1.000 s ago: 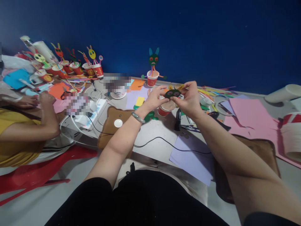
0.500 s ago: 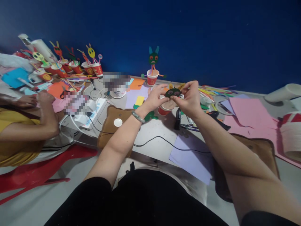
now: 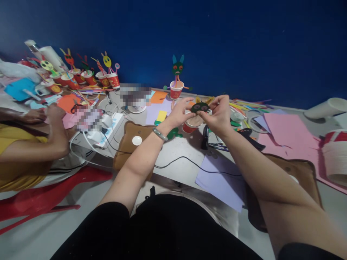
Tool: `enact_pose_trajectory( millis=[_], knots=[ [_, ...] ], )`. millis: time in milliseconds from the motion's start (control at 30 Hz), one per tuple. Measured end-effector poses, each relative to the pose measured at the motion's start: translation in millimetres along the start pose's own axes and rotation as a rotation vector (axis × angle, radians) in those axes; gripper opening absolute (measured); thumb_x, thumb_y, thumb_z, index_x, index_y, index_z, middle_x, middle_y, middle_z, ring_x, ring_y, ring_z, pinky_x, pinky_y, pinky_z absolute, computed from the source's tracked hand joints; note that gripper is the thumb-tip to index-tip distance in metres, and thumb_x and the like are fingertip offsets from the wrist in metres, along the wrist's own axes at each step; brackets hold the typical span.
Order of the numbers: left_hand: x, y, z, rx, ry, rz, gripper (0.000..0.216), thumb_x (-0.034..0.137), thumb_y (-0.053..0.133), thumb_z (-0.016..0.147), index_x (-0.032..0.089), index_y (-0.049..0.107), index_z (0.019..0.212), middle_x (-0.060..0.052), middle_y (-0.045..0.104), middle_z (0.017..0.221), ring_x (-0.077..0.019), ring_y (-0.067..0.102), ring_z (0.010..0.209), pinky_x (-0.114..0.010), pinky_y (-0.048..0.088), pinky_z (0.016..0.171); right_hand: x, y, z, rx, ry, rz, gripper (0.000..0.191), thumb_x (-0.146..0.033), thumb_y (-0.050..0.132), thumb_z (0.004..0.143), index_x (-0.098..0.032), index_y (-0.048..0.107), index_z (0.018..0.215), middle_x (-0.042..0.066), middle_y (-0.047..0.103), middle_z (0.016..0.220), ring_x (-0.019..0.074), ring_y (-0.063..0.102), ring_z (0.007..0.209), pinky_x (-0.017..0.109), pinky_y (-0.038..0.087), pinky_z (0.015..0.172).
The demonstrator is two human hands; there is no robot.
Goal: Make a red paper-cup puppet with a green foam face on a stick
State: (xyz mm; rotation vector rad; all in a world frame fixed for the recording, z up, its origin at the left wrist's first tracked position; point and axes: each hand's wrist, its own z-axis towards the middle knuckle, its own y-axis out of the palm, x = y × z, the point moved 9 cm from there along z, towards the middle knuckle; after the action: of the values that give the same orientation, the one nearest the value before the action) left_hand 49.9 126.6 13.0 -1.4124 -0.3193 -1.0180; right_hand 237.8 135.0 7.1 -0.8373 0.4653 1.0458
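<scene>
A small dark green paper face (image 3: 199, 107) with round eyes is pinched between both my hands above the table. My left hand (image 3: 179, 113), with a pale bangle at the wrist, grips its left edge. My right hand (image 3: 219, 115) grips its right edge, fingers closed. Just below the face stands a red paper cup (image 3: 190, 125). A black marker (image 3: 204, 137) lies by my right wrist. A finished cup figure with a green face and blue ears (image 3: 176, 77) stands against the blue wall.
A row of red cup figures (image 3: 81, 74) lines the far left. Another person in yellow (image 3: 24, 151) sits at the left, arms on the table. A power strip (image 3: 104, 131), cables, purple paper (image 3: 221, 178), pink paper (image 3: 287, 131) and brown cushions (image 3: 130, 144) lie around.
Both hands keep holding the green face in nearly the same spot; only small finger shifts and slight camera movement show.
</scene>
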Motion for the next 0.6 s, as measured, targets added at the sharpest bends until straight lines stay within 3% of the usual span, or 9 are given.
enact_pose_trajectory(
  millis=[200,400,600],
  knots=[
    [-3.9,0.4,1.9,0.002,0.003,-0.035,0.028,0.041,0.084,0.100,0.029,0.091,0.124,-0.008,0.063,0.183,-0.0435,0.046,0.179,-0.073,0.017,0.152,6.7,6.8,0.9,-0.027,-0.044,0.080,0.075,-0.066,0.103,0.081,-0.035,0.046,0.117,-0.002,0.063,0.101,0.0242,0.072,0.080,0.046,0.067,0.075],
    [-5.4,0.1,1.7,0.013,0.002,-0.062,0.027,0.045,0.086,0.100,0.029,0.091,0.121,-0.009,0.063,0.183,-0.0444,0.047,0.179,-0.074,0.015,0.152,4.1,8.5,2.0,-0.047,-0.083,0.087,0.076,-0.064,0.106,0.078,-0.035,0.049,0.118,-0.004,0.071,0.092,0.0261,0.077,0.077,0.046,0.067,0.074],
    [-5.7,0.6,1.9,0.018,-0.012,-0.055,0.024,0.038,0.087,0.099,0.028,0.092,0.121,-0.009,0.064,0.183,-0.0412,0.049,0.177,-0.074,0.018,0.151,2.8,9.2,5.5,-0.071,-0.089,0.104,0.074,-0.065,0.105,0.081,-0.035,0.049,0.119,-0.005,0.068,0.091,0.0243,0.076,0.076,0.042,0.066,0.069]
  ],
)
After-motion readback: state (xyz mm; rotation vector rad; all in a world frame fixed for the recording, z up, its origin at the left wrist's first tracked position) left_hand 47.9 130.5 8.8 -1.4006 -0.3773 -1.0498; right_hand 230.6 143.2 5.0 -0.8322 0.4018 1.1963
